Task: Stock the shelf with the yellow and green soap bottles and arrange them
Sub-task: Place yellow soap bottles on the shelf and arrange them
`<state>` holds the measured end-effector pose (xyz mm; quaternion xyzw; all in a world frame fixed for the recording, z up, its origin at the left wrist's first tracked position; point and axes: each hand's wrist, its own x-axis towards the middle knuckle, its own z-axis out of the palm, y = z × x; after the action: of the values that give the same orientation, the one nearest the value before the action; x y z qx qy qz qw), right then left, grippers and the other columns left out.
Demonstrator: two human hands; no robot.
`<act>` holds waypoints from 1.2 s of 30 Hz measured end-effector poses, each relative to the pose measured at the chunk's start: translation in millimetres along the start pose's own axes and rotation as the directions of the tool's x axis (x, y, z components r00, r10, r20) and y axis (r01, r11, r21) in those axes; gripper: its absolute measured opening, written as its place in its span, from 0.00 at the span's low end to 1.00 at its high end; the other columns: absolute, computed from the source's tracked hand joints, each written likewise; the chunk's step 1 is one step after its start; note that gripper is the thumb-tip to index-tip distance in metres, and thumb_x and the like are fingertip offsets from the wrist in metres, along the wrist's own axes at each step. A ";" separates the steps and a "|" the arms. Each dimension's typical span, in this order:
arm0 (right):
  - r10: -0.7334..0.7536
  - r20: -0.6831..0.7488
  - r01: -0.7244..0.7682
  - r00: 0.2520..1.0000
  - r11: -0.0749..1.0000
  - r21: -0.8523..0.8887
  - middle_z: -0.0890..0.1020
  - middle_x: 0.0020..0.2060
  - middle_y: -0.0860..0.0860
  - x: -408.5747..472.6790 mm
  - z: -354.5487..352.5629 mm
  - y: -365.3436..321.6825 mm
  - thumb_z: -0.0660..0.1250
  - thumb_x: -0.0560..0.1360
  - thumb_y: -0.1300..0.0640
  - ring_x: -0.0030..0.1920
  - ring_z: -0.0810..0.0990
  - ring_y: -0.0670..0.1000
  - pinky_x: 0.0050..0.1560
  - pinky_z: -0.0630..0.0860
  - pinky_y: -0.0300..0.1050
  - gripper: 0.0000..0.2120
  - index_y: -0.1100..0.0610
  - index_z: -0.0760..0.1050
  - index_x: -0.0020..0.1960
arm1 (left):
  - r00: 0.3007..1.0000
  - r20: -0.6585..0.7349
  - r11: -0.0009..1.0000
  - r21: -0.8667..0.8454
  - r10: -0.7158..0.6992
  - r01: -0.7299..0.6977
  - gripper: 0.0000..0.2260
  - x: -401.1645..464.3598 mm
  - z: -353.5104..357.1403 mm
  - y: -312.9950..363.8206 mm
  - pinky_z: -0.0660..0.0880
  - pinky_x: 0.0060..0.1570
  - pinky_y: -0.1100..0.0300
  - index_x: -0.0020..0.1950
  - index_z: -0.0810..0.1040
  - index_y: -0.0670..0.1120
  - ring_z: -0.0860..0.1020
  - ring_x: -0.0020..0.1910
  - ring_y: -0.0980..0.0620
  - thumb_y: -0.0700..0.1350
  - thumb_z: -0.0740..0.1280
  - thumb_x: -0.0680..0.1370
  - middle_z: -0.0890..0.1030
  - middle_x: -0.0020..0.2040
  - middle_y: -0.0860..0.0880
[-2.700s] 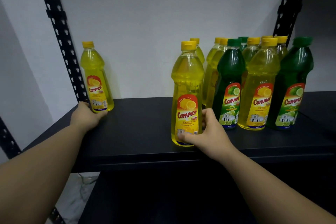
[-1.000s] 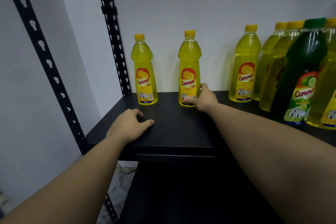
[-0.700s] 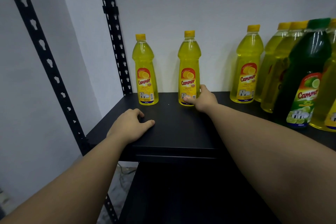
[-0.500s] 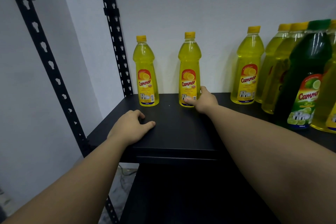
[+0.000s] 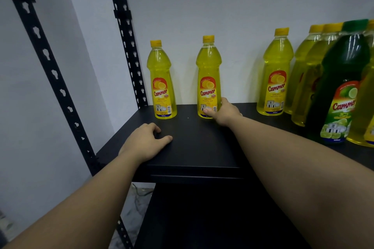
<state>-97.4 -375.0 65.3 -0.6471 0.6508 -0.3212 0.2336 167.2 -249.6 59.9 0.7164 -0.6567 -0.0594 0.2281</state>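
Second yellow bottle [image 5: 208, 79] standing upright at the back of the black shelf [image 5: 202, 147], close to the white wall [image 5: 202, 2], its lemon label facing outward. Right hand [image 5: 224, 112] wrapped around the base of that bottle from its right side, thumb across the lower label, grip closed on it. Just left of that grip, apart from it, first yellow bottle [image 5: 162, 81] upright beside the rear black upright post [image 5: 125, 36]. Nearer the shelf's front edge and left of the right grip, left hand [image 5: 145, 141] lying on the bare shelf, fingers loosely curled, thumb out, grip released and holding nothing. Right of the right grip, with a clear gap between, third yellow bottle [image 5: 276, 75] upright at the back. Beyond it, further right, packed cluster of yellow bottles [image 5: 305, 79] touching or overlapping one another, and in front of them a green bottle [image 5: 342, 87] with a lime label, standing nearer the shelf's front. More yellow at the far right edge, cut off by the frame. Front black upright post [image 5: 50, 66] at the far left, well apart from both grips.
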 end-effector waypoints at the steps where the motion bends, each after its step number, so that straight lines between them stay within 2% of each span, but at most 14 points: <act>1: -0.008 0.003 0.008 1.000 1.000 -0.003 0.79 0.66 0.51 -3.2 -0.7 0.5 0.71 0.69 0.29 0.65 0.78 0.58 0.67 0.74 0.61 0.40 0.46 0.65 0.73 | 1.000 0.000 1.000 -0.003 0.000 0.000 0.23 -0.2 -0.1 -0.3 0.73 0.58 0.53 0.63 0.77 0.54 0.74 0.58 0.54 0.68 0.68 0.76 0.75 0.62 0.54; 4: -0.052 -0.069 0.058 0.996 0.995 0.083 0.78 0.68 0.52 -16.9 -8.0 3.7 0.76 0.73 0.39 0.67 0.78 0.57 0.66 0.76 0.56 0.41 0.51 0.62 0.78 | 1.000 0.003 1.000 -0.015 -0.001 0.001 0.24 -0.1 0.0 -2.1 0.73 0.59 0.53 0.63 0.77 0.54 0.75 0.59 0.53 0.68 0.68 0.75 0.76 0.63 0.54; 7: -0.050 -0.287 0.085 0.957 0.990 0.109 0.81 0.60 0.53 -30.1 -28.5 17.1 0.75 0.75 0.43 0.62 0.79 0.56 0.57 0.77 0.51 0.32 0.55 0.70 0.73 | 1.000 0.001 1.000 -0.022 0.001 -0.001 0.24 -0.6 -0.1 -2.8 0.73 0.59 0.53 0.63 0.77 0.54 0.75 0.61 0.52 0.69 0.68 0.75 0.76 0.64 0.54; 9: -0.030 -0.448 0.067 0.893 0.995 0.069 0.80 0.57 0.53 -35.1 -46.4 31.4 0.74 0.75 0.42 0.60 0.78 0.56 0.56 0.77 0.51 0.28 0.56 0.73 0.68 | 1.000 0.002 1.000 -0.022 0.003 -0.003 0.24 -0.8 -0.7 -2.3 0.72 0.58 0.54 0.64 0.77 0.54 0.75 0.60 0.52 0.68 0.68 0.75 0.76 0.64 0.54; 11: 0.015 -0.590 -0.002 0.807 1.000 0.022 0.78 0.61 0.56 -38.6 -63.5 45.9 0.73 0.75 0.40 0.64 0.74 0.59 0.62 0.75 0.56 0.29 0.57 0.72 0.67 | 1.000 0.003 1.000 -0.024 0.005 -0.005 0.25 -1.0 -1.0 -2.4 0.72 0.56 0.55 0.64 0.77 0.53 0.74 0.57 0.54 0.68 0.68 0.75 0.76 0.64 0.53; 13: 0.090 -0.667 -0.089 0.739 0.995 0.035 0.74 0.65 0.60 -41.5 -74.9 55.1 0.74 0.74 0.41 0.68 0.70 0.63 0.66 0.70 0.58 0.33 0.60 0.69 0.69 | 1.000 0.000 1.000 -0.024 0.005 -0.005 0.25 -0.9 -0.9 -3.1 0.72 0.55 0.55 0.64 0.77 0.53 0.73 0.55 0.54 0.68 0.68 0.75 0.77 0.64 0.53; 15: 0.144 -0.672 -0.119 0.726 0.989 0.083 0.71 0.68 0.62 -41.8 -78.0 57.5 0.76 0.73 0.42 0.70 0.69 0.64 0.68 0.68 0.59 0.38 0.62 0.65 0.72 | 1.000 -0.002 1.000 -0.026 0.003 -0.003 0.25 -1.0 -1.1 -3.1 0.72 0.56 0.54 0.64 0.77 0.53 0.74 0.56 0.54 0.68 0.68 0.75 0.77 0.64 0.53; 19: 0.171 -0.629 -0.105 0.759 0.984 0.141 0.65 0.75 0.62 -30.7 -73.4 59.0 0.77 0.72 0.43 0.75 0.65 0.64 0.73 0.64 0.60 0.48 0.62 0.55 0.79 | 1.000 -0.001 1.000 -0.031 0.002 -0.002 0.25 -0.7 -1.2 -2.8 0.72 0.55 0.55 0.64 0.77 0.53 0.75 0.58 0.53 0.68 0.69 0.75 0.77 0.64 0.53; 23: 0.209 -0.614 -0.168 0.761 0.978 0.125 0.64 0.75 0.62 -23.5 -75.5 61.0 0.77 0.71 0.40 0.75 0.64 0.65 0.74 0.64 0.61 0.53 0.62 0.51 0.81 | 1.000 -0.011 1.000 -0.028 -0.002 0.002 0.24 1.0 0.2 -3.4 0.70 0.54 0.56 0.64 0.78 0.53 0.72 0.55 0.55 0.68 0.69 0.75 0.77 0.63 0.53; 27: 0.185 -0.623 -0.179 0.760 0.981 0.073 0.64 0.73 0.63 -21.7 -71.9 60.4 0.77 0.71 0.40 0.74 0.64 0.66 0.72 0.66 0.63 0.51 0.61 0.53 0.80 | 1.000 -0.018 1.000 -0.029 0.002 -0.003 0.24 2.6 1.7 -5.3 0.70 0.55 0.56 0.63 0.78 0.53 0.73 0.55 0.55 0.68 0.69 0.75 0.77 0.63 0.53; 32: 0.200 -0.585 -0.115 0.786 0.977 0.179 0.67 0.71 0.61 -20.5 -74.9 62.2 0.79 0.71 0.45 0.71 0.68 0.64 0.68 0.70 0.60 0.48 0.60 0.54 0.78 | 1.000 -0.020 0.999 -0.033 -0.003 0.002 0.24 2.0 1.8 -4.4 0.71 0.55 0.55 0.63 0.78 0.53 0.73 0.55 0.54 0.67 0.70 0.75 0.77 0.61 0.53; 36: 0.223 -0.585 -0.149 0.780 0.974 0.172 0.68 0.71 0.61 -17.3 -75.6 64.7 0.79 0.70 0.43 0.72 0.67 0.64 0.69 0.68 0.60 0.48 0.61 0.57 0.77 | 1.000 -0.022 0.999 -0.034 -0.004 0.003 0.23 2.6 2.3 -5.0 0.71 0.55 0.55 0.62 0.78 0.54 0.73 0.55 0.54 0.67 0.70 0.75 0.77 0.61 0.53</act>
<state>-195.6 -351.9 68.5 -0.4295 0.7321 -0.5222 0.0830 171.3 -252.6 56.3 0.7142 -0.6517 -0.0630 0.2474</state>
